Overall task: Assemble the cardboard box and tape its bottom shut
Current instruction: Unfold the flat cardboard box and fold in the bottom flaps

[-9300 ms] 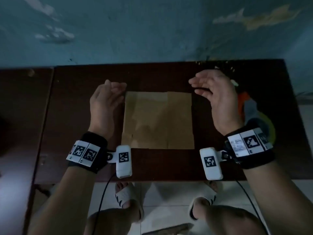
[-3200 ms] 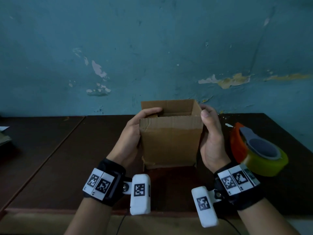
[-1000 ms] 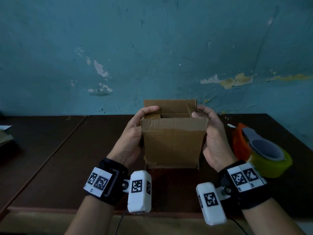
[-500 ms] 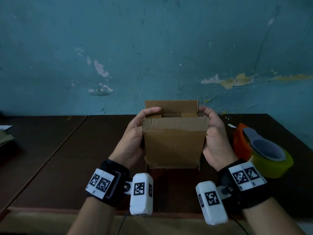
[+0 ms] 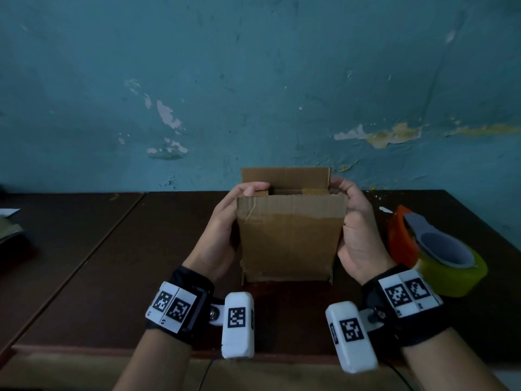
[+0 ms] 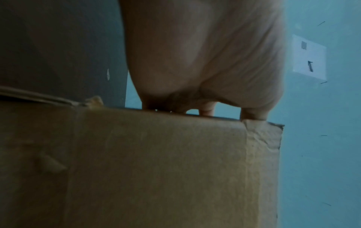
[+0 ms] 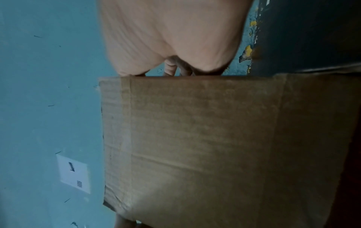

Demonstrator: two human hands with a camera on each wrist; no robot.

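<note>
Cardboard box (image 5: 290, 238) stands upright at table (image 5: 118, 249) centre, clamped between both palms, probably to square it while folding flaps. Left hand (image 5: 222, 235) at nine o'clock and right hand (image 5: 355, 235) at three o'clock curl fingers over its rim. Tape roll (image 5: 439, 258) waits further right. Inner flaps, box underside hidden.

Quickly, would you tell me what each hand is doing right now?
Left hand: grips the cardboard box at its left side.
Right hand: grips the box's right side.
</note>
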